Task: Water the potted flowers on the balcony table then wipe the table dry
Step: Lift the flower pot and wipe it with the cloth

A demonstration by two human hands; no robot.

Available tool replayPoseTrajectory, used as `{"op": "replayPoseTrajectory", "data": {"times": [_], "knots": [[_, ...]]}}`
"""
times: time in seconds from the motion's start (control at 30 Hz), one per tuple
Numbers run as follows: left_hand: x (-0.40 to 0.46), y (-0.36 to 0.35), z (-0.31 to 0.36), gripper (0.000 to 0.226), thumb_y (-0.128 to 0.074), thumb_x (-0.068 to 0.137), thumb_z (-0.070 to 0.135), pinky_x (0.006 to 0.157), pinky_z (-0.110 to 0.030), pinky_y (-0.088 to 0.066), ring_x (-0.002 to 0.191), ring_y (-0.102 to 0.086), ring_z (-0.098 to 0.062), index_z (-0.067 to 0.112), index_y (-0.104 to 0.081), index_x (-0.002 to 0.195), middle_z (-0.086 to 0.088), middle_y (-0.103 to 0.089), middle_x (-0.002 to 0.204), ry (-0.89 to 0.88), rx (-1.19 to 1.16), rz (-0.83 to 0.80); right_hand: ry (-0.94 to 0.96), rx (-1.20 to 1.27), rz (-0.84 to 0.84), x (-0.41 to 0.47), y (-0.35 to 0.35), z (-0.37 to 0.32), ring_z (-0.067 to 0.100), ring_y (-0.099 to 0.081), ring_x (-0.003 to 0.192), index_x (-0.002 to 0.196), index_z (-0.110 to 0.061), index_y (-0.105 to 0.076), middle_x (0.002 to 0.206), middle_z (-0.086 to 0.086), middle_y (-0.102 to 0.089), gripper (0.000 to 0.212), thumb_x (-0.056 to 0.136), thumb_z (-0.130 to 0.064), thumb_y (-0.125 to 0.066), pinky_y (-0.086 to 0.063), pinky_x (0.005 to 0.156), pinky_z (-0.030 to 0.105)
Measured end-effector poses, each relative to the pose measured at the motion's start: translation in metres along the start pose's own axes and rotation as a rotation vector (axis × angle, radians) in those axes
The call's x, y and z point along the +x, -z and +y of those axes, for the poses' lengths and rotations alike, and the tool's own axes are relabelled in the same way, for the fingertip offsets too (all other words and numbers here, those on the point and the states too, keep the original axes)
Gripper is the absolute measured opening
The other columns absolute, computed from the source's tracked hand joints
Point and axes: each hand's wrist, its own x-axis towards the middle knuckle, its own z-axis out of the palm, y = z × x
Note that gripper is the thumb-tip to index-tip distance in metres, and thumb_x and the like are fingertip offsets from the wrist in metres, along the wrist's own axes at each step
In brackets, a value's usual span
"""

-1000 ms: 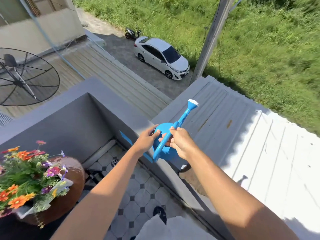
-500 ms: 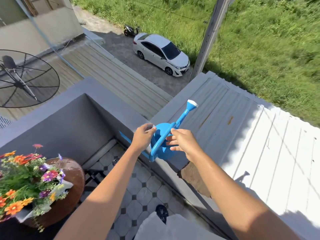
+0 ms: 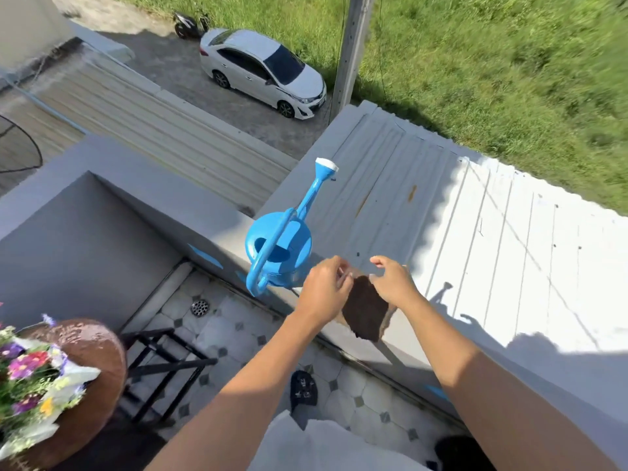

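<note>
The blue watering can (image 3: 280,253) stands by itself on top of the grey balcony wall (image 3: 210,229), spout pointing away. Just to its right a dark brown cloth (image 3: 365,314) lies on the same wall. My left hand (image 3: 323,290) has its fingers curled onto the cloth's upper left corner. My right hand (image 3: 394,283) touches the upper right edge with thumb and forefinger apart. The potted flowers (image 3: 30,379) sit on the round brown table (image 3: 91,348) at the lower left, and the table's surface looks wet.
A black metal stand (image 3: 163,362) is beside the table on the tiled balcony floor (image 3: 238,334), which has a drain (image 3: 199,306). Beyond the wall a white metal roof (image 3: 475,232) slopes away, with a white car (image 3: 261,69) and grass far below.
Both hands have let go of the watering can, which now rests on the wall. They have moved right to the brown cloth. The view has shifted right and down.
</note>
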Motion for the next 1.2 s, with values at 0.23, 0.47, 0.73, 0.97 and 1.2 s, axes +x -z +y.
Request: {"op": "replayPoseTrajectory", "data": {"times": [0.23,0.47,0.73,0.97,1.2], "knots": [[-0.015,-0.064,-0.031,0.058,-0.070,0.083,0.035,0.092,-0.044,-0.048,0.113,-0.056,-0.034,0.009,-0.040,0.126,-0.015,-0.054,0.124,0.287,0.239,-0.193,-0.097,-0.161,-0.165,-0.005,-0.027,0.036,0.029,-0.032,0.140,0.150,-0.016,-0.031,0.146,0.007,-0.047,0.074,0.088,-0.030,-0.068,-0.036,0.110,0.041],[-0.020,-0.039,-0.039,0.017,-0.069,0.075,0.025,0.064,-0.030,-0.043,0.079,-0.063,-0.030,0.009,-0.066,0.081,-0.007,-0.065,0.076,0.317,-0.019,-0.241,0.027,-0.044,-0.029,-0.027,-0.018,0.018,0.023,-0.065,0.093,0.093,-0.020,-0.072,0.090,0.003,-0.073,0.020,0.076,-0.012,-0.067,-0.051,0.076,0.025],[-0.095,0.078,-0.081,0.025,-0.058,0.068,0.026,0.062,-0.026,-0.039,0.063,-0.046,-0.010,0.007,-0.063,0.083,0.003,-0.055,0.068,0.351,-0.405,0.013,0.225,0.362,-0.462,-0.101,-0.023,-0.059,0.014,-0.074,0.086,0.099,-0.024,-0.075,0.091,-0.004,-0.078,0.019,0.080,-0.019,-0.075,-0.057,0.086,0.032],[-0.183,0.173,-0.114,0.019,-0.059,0.084,-0.005,0.061,-0.023,-0.046,0.057,-0.059,-0.003,0.015,-0.060,0.085,0.000,-0.061,0.068,0.503,-0.699,0.429,0.527,0.353,-0.643,-0.175,-0.071,-0.162,0.020,-0.066,0.111,0.141,-0.035,-0.032,0.120,0.002,-0.069,0.078,0.081,-0.009,-0.074,-0.053,0.096,0.037],[-0.265,0.239,-0.146,0.029,-0.062,0.063,0.015,0.061,-0.028,-0.043,0.072,-0.056,-0.016,0.023,-0.059,0.090,-0.002,-0.062,0.082,0.583,-0.954,0.609,0.983,-0.173,-0.623,-0.227,-0.122,-0.244,-0.012,-0.050,0.115,0.134,-0.036,-0.055,0.131,-0.024,-0.057,0.063,0.078,-0.016,-0.076,-0.037,0.099,0.011]]}}
